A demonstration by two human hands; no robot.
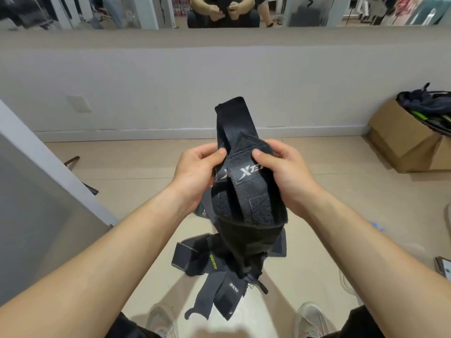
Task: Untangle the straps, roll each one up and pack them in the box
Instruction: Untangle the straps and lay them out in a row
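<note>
**Centre.** A tangled bundle of black straps (246, 191) is held in the air above the tiled floor (341, 215), clamped between two hands. The left hand (195, 172) grips it at 9 o'clock and the right hand (285, 172) at 3 o'clock, with thumbs pressed on the front and fingers curled behind. The uppermost strap bears two grey labels and rough hook-and-loop patches. One flat end stands up toward 12 o'clock.

**Below.** Toward 6 o'clock, loose strap ends (219, 276) hang down, one lettered "XUEYING" in yellow. Their number cannot be told within the tangle. They hide part of the floor between two grey shoes (310, 318).

**Surroundings.** At 2 o'clock, well apart, one open cardboard box (400, 140) holds more dark straps (429, 111), heaped above its rim. A low white wall (170, 81) lies at 12 o'clock.
</note>
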